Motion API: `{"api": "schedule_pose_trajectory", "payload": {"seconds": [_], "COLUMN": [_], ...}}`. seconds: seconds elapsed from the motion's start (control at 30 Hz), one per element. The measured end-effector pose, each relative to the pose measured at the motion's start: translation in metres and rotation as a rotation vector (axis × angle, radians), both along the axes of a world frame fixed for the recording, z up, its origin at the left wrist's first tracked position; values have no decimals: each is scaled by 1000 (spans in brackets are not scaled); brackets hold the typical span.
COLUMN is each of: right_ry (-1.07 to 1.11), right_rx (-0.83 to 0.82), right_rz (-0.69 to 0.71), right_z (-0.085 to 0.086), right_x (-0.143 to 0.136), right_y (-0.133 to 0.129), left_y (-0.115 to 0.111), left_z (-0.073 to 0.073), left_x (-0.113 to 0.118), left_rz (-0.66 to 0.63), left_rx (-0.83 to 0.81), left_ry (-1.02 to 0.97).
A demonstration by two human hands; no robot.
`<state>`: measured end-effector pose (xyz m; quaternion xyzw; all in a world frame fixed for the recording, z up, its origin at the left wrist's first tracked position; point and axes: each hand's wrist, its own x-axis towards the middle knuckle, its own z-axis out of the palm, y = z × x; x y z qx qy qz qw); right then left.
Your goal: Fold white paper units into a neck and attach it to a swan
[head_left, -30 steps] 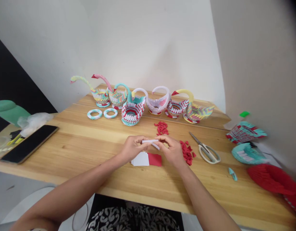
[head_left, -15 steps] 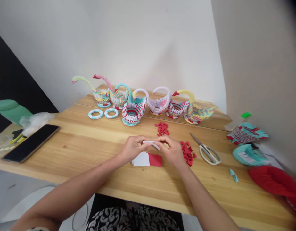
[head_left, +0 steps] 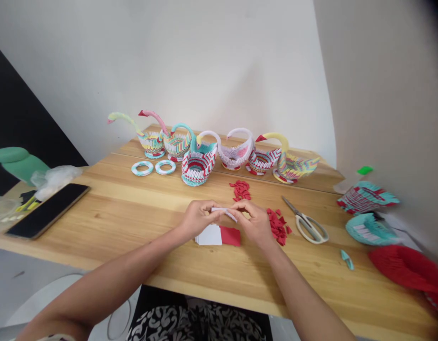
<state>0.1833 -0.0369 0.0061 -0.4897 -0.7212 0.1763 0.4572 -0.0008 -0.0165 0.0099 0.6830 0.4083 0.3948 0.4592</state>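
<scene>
A small folded piece of white paper [head_left: 224,210] is pinched between both hands above the table. My left hand [head_left: 197,219] closes its thumb and fingers on the left end. On the right end, my right hand [head_left: 253,221] is closed in the same way. Below them lie a stack of white paper slips [head_left: 210,236] and, touching it on the right, red paper slips [head_left: 231,236]. One pile of small folded red pieces [head_left: 240,190] lies beyond the hands, and another red pile [head_left: 278,227] is just right of my right hand.
Several folded-paper swans [head_left: 198,163] line the back, with two paper rings [head_left: 142,168] at their left. Scissors [head_left: 307,225] lie right. A phone [head_left: 48,210] and green bottle [head_left: 20,163] are left. A red paper piece [head_left: 406,267] sits at the far right.
</scene>
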Motion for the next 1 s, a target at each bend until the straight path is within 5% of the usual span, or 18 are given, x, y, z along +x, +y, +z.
{"api": "schedule_pose_trajectory", "payload": {"seconds": [1.0], "right_ry": [179], "right_rx": [-251], "right_rz": [43], "right_z": [-6], "right_x": [-2], "right_y": [2], "left_y": [0], "left_z": [0], "left_x": [1], "left_rz": [-25], "left_rx": [-81], "left_ry": [-73]}}
